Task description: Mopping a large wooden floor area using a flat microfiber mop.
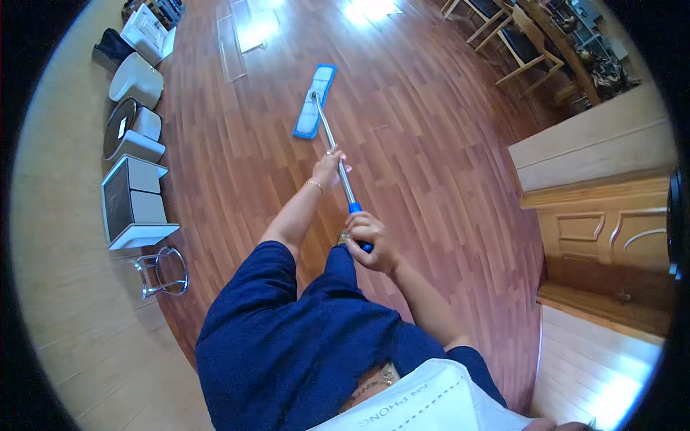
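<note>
L hand (328, 171) clamps a flat mop's (327, 129) metal pole, R hand (375, 243) its blue grip (355, 208); the blue-edged mop head (307, 122) sits on wood floor (431, 179) ahead. Metal stool (185, 273) & white cabinet (147, 192) line the L wall (65, 251), w/ chairs (519, 44) nr a desk (559, 47) far R, wooden door (575, 228) closer.

A chrome stool (177, 251) stood at the left edge of the wood floor (431, 165), chairs (530, 34) near its far right corner, and glare (259, 30) lit its far edge.
</note>
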The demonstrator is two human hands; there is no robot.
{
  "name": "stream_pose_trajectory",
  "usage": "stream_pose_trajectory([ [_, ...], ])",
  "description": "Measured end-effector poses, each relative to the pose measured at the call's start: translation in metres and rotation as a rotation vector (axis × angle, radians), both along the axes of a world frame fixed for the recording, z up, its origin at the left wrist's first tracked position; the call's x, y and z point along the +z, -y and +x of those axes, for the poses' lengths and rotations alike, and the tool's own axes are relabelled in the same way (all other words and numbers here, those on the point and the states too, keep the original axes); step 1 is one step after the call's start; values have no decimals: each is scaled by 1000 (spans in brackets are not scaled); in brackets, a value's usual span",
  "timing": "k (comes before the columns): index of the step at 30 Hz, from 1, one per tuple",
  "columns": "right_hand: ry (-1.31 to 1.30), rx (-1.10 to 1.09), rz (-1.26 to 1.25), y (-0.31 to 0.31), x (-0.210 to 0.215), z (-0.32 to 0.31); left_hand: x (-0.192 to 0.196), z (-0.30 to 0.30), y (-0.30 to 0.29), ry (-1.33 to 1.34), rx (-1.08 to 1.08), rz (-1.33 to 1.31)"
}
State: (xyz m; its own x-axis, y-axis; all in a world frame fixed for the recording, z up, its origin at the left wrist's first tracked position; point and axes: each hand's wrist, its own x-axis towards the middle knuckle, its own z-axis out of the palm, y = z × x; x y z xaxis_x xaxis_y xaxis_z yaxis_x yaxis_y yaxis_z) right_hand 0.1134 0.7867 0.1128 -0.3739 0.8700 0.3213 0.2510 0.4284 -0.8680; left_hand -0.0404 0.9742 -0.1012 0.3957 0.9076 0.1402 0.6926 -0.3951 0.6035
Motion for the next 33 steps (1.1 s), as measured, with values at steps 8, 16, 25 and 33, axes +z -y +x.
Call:
stream_pose_trajectory([
  [8, -224, -91, -34, -95, 22, -31, 3, -68, -143, -15, 165, -237],
  [16, -297, -393, -73, -88, -16, 31, 21, 62, -140, -378, -109, -216],
  [25, -329, -556, -37, -6, 7, 40, 44, 98, -78, -302, -446, -191],
  [33, -476, -733, -150, 103, 87, 56, 109, 132, 35, -382, -692, -43],
])
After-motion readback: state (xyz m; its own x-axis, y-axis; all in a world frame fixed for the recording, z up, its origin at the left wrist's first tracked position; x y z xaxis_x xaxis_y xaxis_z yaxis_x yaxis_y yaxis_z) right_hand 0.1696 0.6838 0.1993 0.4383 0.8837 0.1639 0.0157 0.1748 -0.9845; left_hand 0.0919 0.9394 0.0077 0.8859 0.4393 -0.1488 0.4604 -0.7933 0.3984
